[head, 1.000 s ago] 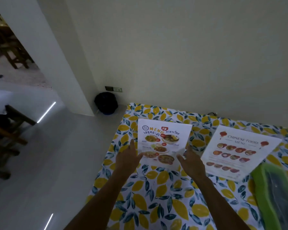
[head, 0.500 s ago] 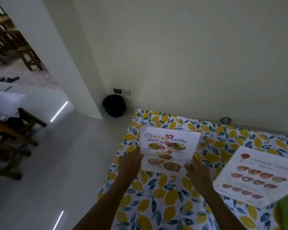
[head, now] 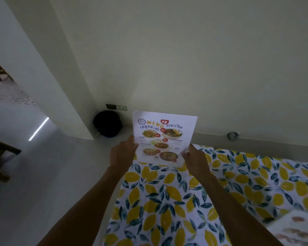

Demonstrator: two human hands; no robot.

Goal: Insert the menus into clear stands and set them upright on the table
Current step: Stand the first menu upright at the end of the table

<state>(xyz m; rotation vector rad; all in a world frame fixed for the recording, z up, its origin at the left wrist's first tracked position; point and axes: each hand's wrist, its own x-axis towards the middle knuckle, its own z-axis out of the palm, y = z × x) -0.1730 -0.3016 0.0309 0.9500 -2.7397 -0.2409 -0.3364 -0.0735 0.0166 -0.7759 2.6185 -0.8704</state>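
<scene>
Menu (head: pixel 163 137) held upright above desk (head: pixel 167 201) far-left edge. Left hand (head: pixel 122 153) fingers pinch menu's left edge; right hand (head: pixel 194 159) fingers pinch lower-right corner. 2nd menu (head: pixel 297 228) lies flat, near right.

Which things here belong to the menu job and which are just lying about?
Job: white paper Thai food menu, held by left hand and right hand; second white menu sheet at lower right; lemon-print tablecloth table.
Lying about: black round bag on floor; wall socket.
</scene>
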